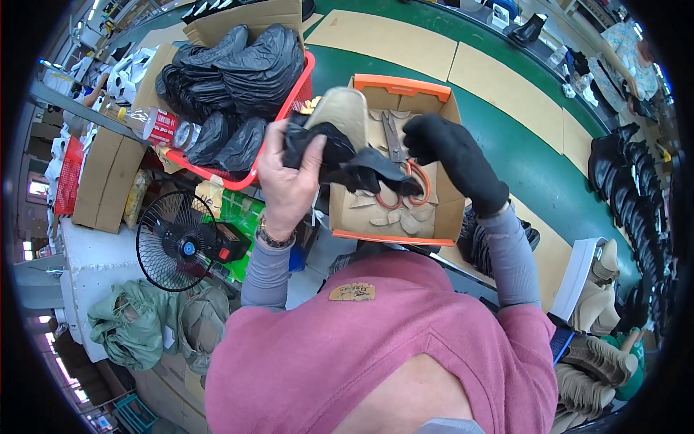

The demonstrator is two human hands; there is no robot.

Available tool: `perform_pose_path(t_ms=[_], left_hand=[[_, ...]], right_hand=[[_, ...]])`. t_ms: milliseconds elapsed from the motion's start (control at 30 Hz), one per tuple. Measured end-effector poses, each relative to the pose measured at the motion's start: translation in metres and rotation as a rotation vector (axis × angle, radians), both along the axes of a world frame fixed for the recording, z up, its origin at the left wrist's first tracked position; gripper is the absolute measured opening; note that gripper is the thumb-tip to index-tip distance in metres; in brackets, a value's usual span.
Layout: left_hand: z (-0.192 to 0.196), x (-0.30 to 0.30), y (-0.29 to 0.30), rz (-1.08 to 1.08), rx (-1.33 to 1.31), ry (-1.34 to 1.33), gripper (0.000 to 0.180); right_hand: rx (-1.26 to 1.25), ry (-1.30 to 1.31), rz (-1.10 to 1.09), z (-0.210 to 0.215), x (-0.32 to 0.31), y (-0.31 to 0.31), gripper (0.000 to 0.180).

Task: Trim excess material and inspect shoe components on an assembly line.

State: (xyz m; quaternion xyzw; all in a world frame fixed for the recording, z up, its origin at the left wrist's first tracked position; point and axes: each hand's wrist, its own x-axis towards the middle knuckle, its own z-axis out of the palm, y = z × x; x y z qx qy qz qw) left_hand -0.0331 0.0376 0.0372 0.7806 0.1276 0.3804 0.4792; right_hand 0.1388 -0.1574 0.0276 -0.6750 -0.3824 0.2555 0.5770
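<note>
My bare left hand [293,163] is closed round a soft black shoe upper [372,168]. A beige, sole-shaped piece [338,112] stands up from it, rounded end away from me. My right hand [455,155], in a black glove, is over the right side of an open cardboard box [447,210] with orange edges. Its fingers are curled together, and whatever they may hold is hidden. Inside the box lie scissors [392,137] with orange handles, partly covered by the black upper. Several small beige scraps [408,220] lie around them.
Left of the box, a red basket [307,76] holds a carton of stacked black uppers [253,61]. A plastic bottle [155,124] lies against it. Nearer stands a black fan [177,242]. Cardboard sheets [506,87] cover the green bench. Black shoes [614,173] line the far right.
</note>
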Motion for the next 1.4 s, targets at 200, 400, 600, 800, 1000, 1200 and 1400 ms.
perform_pose_path(t_ms=[200,400,600,800,1000,1200,1400], left_hand=[[-0.004,0.016,0.002,0.066,0.256,-0.255,0.038],[0.003,0.023,0.002,-0.141,0.502,-0.148,0.056],[-0.008,0.021,0.002,-0.173,0.405,-0.187,0.045],[-0.007,0.018,0.007,-0.18,0.217,-0.049,0.036],[-0.001,0.021,0.021,-0.334,0.281,0.119,0.03],[0.005,0.026,0.029,-0.372,0.252,0.236,0.02],[0.012,0.028,0.026,-0.343,0.222,0.265,0.019]], right_hand=[[-0.482,-0.598,0.162,-0.101,-0.03,0.012,0.026],[-0.292,-0.795,0.04,-0.159,-0.027,0.017,0.026],[-0.843,-0.381,-0.069,-0.082,-0.018,0.01,0.031],[-0.464,0.074,0.151,-0.047,0.0,-0.032,0.026],[-0.556,0.438,0.229,0.008,-0.024,-0.054,0.045],[-0.375,0.387,0.051,0.016,-0.035,-0.063,0.039],[-0.275,-0.068,0.135,0.022,-0.038,-0.072,0.043]])
